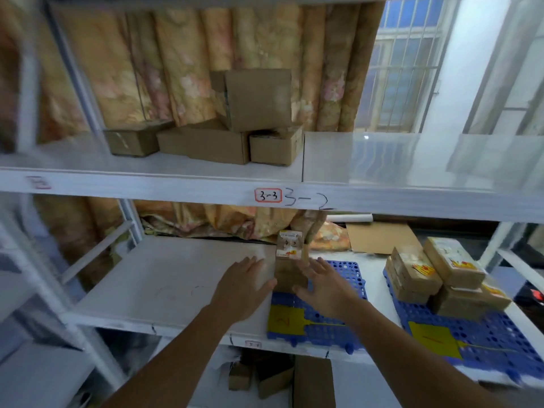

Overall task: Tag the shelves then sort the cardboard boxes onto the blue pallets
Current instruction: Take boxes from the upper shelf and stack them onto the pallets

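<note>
The person's left hand [245, 282] and right hand [325, 285] are reaching with straight fingers to either side of a small cardboard box [290, 260] that is standing on a blue pallet [335, 322] on the lower shelf [164, 287]. More boxes are sitting stacked on a second blue pallet [482, 334] to the right, and a red-framed tag [268, 196] is sticking to the upper shelf's edge.

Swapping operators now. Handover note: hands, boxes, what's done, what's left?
Left hand and right hand: both open, fingers straight, flanking an upright box at the back of the left pallet; contact unclear.
Right pallet holds a stack of boxes.
Upper shelf: four boxes not yet sorted.
Done: tag reading 3-3 on the upper shelf edge, a small tag on the lower edge; part of the sorting.
Left: move the upper boxes to the pallets. More cardboard shows below; unclear what.
</note>
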`<state>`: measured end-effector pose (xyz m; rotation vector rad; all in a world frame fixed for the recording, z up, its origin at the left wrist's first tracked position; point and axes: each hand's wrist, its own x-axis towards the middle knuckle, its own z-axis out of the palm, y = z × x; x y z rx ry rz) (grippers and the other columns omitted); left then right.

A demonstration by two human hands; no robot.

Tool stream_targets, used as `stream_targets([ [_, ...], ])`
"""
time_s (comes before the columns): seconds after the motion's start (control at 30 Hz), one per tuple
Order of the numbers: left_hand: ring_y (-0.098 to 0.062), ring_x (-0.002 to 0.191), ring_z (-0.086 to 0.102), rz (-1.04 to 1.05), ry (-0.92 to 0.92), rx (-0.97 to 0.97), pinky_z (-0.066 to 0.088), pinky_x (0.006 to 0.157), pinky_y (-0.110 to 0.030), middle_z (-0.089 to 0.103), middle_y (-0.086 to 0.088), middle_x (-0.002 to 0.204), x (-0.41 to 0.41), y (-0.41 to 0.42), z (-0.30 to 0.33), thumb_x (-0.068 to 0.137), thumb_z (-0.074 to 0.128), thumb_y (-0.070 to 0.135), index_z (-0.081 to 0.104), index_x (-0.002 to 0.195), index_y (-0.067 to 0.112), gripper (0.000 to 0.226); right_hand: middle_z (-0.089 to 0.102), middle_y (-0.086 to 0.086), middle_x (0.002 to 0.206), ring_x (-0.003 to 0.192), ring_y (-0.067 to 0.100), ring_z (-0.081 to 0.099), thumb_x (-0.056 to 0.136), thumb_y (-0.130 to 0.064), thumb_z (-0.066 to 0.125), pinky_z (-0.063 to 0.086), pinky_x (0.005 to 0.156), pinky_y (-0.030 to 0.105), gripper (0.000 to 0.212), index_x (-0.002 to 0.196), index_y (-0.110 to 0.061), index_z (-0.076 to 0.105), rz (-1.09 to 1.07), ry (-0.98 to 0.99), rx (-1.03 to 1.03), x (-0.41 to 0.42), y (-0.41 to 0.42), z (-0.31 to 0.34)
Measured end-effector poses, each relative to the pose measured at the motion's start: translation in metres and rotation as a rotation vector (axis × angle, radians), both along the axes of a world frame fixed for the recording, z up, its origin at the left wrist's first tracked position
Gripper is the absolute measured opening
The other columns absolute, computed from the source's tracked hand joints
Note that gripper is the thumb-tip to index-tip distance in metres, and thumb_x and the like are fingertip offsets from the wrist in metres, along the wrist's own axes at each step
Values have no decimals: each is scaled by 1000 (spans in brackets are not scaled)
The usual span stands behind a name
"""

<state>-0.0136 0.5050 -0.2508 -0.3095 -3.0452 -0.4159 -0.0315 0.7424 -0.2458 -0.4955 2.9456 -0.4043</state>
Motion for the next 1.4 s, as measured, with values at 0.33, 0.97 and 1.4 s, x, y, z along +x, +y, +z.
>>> stream_targets([
  [0.33,-13,156,13,152,72,-40,6,125,-31,18,4,169,79,-59,58,91,12,77,21,162,23,90,1,-2,172,158,25,-1,96,-74,28,8,126,54,80,163,-35,4,164,125,69,37,-69,61],
  [0.97,-20,122,56,320,407,-45,46,105,-40,62,3,131,123,-298,161,87,6,85,57,131,28,88,13,-3,171,158,19,6,104,-55,42,11,127,38,67,162,-32,19,450,388,-110,70,-316,188],
  [1.4,-14,145,38,240,397,179,22,125,-36,39,6,161,52,-335,202,101,33,66,42,153,27,66,31,-6,165,149,17,31,103,-53,46,32,115,30,62,159,-30,31,285,477,-285,11,-369,230],
])
